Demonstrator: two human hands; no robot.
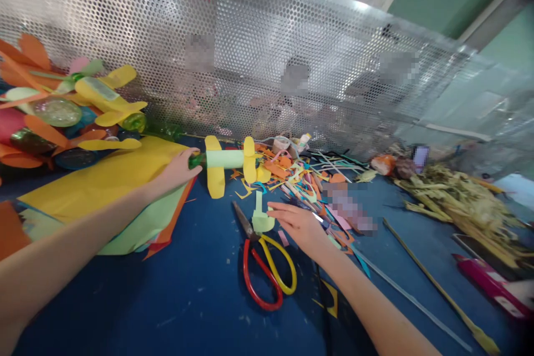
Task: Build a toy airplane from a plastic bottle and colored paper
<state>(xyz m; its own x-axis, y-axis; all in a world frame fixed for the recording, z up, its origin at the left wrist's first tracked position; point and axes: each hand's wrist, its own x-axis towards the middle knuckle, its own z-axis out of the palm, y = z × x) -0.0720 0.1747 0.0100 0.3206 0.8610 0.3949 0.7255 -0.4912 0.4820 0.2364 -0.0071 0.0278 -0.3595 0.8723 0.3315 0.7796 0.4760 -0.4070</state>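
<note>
My left hand (179,171) is closed around the green end of a bottle (194,160) made up as a toy plane. A pale green paper band (225,159) wraps its body, and a yellow paper wing (216,181) and a shorter yellow tail piece (249,160) cross it. Fingertips of my right hand (298,225) are at the edge of a small pale green paper cutout (262,221) with a narrow strip; my thumb is hidden. Just under the cutout lie scissors (250,233) with one red and one yellow handle, blades partly spread.
Yellow paper sheets (104,178) lie at left, below a pile of bottle planes (54,111). Colourful paper scraps (287,169) cover the middle back. A perforated metal screen (250,39) rises behind. Dry husks (471,200), a stick (434,278) and a magenta tool (490,283) are right.
</note>
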